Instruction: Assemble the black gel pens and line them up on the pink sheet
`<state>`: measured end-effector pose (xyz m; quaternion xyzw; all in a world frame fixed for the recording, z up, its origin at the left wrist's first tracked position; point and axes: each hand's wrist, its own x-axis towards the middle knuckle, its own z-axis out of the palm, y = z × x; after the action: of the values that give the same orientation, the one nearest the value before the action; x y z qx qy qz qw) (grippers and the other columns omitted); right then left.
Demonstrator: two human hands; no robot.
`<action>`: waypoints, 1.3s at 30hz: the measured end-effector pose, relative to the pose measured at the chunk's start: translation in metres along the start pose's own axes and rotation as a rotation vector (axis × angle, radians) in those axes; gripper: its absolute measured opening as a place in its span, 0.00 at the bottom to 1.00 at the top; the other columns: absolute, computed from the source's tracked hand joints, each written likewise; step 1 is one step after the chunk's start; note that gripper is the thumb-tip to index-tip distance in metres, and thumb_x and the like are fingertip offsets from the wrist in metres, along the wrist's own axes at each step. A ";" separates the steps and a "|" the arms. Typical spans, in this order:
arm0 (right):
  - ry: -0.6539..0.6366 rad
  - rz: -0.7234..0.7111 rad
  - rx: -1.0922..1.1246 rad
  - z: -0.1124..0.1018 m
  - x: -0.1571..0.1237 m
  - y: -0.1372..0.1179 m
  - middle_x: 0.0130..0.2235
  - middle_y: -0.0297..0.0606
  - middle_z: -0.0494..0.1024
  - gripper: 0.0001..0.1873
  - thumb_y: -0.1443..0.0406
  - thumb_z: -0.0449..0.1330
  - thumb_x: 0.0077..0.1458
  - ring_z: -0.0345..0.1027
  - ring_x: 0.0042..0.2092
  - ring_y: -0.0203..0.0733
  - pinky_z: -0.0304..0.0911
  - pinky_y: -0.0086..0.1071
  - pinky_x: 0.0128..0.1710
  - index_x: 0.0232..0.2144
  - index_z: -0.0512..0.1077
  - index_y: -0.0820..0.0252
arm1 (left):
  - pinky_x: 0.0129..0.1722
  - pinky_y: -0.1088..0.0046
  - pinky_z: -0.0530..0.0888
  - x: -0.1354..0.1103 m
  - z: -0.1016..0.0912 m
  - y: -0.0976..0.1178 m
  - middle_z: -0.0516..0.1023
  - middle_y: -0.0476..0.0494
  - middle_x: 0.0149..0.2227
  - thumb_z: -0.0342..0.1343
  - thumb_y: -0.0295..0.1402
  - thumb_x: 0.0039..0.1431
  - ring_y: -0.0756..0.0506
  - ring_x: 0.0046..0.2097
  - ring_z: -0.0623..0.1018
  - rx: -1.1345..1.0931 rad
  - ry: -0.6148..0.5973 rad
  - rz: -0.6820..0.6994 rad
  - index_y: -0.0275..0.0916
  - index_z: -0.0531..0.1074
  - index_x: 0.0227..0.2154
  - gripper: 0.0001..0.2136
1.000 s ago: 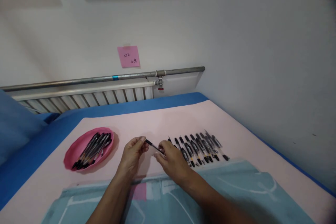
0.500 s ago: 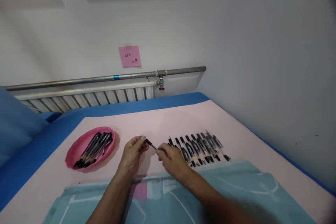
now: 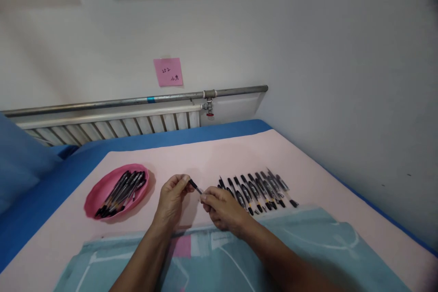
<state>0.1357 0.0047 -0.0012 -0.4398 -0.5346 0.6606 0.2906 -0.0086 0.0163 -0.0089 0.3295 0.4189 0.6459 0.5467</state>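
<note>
Between my two hands, above the pink table cover, is a slim pen (image 3: 195,186) with a black upper part and a clear barrel. My left hand (image 3: 175,191) pinches its black end between thumb and fingers. My right hand (image 3: 221,205) grips the other end, which the fingers partly hide. To the right, several pens and pen parts (image 3: 253,189), black caps and clear barrels among them, lie side by side on the cover. A pink bowl (image 3: 89,203) on the left holds a pile of black pens (image 3: 125,191).
A teal cloth with white lines (image 3: 308,242) covers the near edge. The pink cover (image 3: 191,150) lies over a blue sheet (image 3: 219,128). Behind stand a radiator (image 3: 119,124), a metal pipe with a valve (image 3: 210,106), and a wall with a pink note (image 3: 168,72).
Both hands stay on the same pen, nearly in place. My right hand has shifted slightly left along it. The view has moved a little.
</note>
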 end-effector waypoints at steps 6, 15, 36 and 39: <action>0.143 -0.047 0.130 -0.025 0.000 -0.012 0.19 0.23 0.59 0.07 0.62 0.54 0.47 0.44 0.13 0.22 0.37 0.20 0.11 0.24 0.60 0.59 | 0.33 0.73 0.68 -0.001 0.004 -0.007 0.75 0.46 0.28 0.60 0.37 0.44 0.50 0.30 0.73 0.028 -0.044 -0.037 0.35 0.73 0.30 0.12; 0.386 -0.286 0.346 -0.055 0.005 -0.019 0.22 0.25 0.62 0.11 0.60 0.58 0.45 0.47 0.15 0.22 0.38 0.18 0.10 0.25 0.61 0.59 | 0.40 0.70 0.66 0.003 0.024 -0.050 0.72 0.43 0.36 0.47 0.31 0.55 0.47 0.39 0.70 1.160 -0.306 0.292 0.39 0.72 0.35 0.09; 0.224 -0.395 -0.529 -0.023 0.002 -0.003 0.19 0.28 0.63 0.10 0.61 0.51 0.53 0.56 0.23 0.31 0.50 0.24 0.23 0.25 0.66 0.59 | 0.40 0.71 0.73 0.021 -0.027 0.009 0.76 0.43 0.29 0.53 0.27 0.50 0.49 0.35 0.77 0.185 0.043 -0.122 0.35 0.67 0.27 0.01; 0.193 -0.401 -0.620 -0.017 0.002 0.000 0.19 0.28 0.63 0.10 0.62 0.50 0.54 0.57 0.24 0.32 0.49 0.24 0.23 0.25 0.67 0.59 | 0.38 0.71 0.74 0.019 -0.026 0.013 0.77 0.44 0.28 0.55 0.25 0.50 0.49 0.33 0.77 -0.063 0.036 -0.180 0.35 0.68 0.27 0.01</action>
<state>0.1499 0.0137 -0.0025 -0.4536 -0.7547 0.3530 0.3164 -0.0404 0.0299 -0.0094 0.2614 0.4359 0.6131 0.6048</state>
